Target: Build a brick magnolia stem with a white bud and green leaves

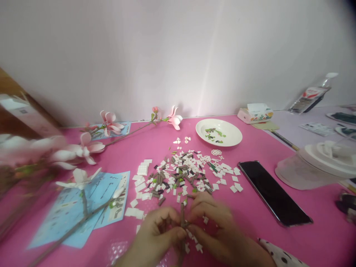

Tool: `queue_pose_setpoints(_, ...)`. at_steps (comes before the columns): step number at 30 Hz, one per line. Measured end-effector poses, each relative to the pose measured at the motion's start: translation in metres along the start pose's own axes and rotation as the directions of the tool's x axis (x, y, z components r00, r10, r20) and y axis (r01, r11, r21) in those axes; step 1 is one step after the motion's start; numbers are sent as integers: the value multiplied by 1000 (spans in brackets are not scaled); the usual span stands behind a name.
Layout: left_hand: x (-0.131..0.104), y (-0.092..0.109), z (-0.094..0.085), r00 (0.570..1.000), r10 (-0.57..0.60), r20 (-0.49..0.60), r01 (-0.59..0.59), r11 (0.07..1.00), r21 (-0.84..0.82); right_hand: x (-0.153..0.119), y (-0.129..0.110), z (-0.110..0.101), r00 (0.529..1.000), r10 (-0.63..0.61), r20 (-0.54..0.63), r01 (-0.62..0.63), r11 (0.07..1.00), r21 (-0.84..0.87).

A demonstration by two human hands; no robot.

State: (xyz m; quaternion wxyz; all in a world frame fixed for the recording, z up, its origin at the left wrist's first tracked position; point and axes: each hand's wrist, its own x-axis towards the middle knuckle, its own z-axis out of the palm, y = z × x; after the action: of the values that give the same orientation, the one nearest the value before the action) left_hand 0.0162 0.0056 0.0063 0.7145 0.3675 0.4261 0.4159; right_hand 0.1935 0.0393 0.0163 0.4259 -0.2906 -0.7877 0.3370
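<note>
Near the front edge, my left hand (160, 231) is closed on a thin brown toy branch (182, 213) that stands nearly upright between my hands. From the other side, my right hand (215, 222) pinches at the branch's middle, where a short brown side piece seems to join it. A small white and green tip shows beside the branch's upper end. Just beyond my fingers spreads a pile of loose building pieces (178, 174), mostly white tiles, brown rods and some green bits.
Finished pink flower branches (90, 148) and a white-flowered branch (80, 218) lie left, over blue instruction sheets (80, 237). A white plate (236, 137) holds green pieces. To the right are a black phone (274, 193), a lidded tub (294, 168), a tissue pack (254, 113) and a bottle (311, 94).
</note>
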Motion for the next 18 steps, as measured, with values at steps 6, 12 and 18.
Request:
queue_pose_setpoints(6,-1,0,0,1000,-4,11,5,999,-44,-1,5,2,998,-56,-29,57,998,10)
queue_pose_setpoints(12,-1,1,1,1000,-15,17,16,999,-43,-1,7,4,991,-116,-61,114,993,-29)
queue_pose_setpoints(18,-1,2,2,1000,-3,-14,3,1000,-2,-1,5,4,997,-65,-29,64,997,-45)
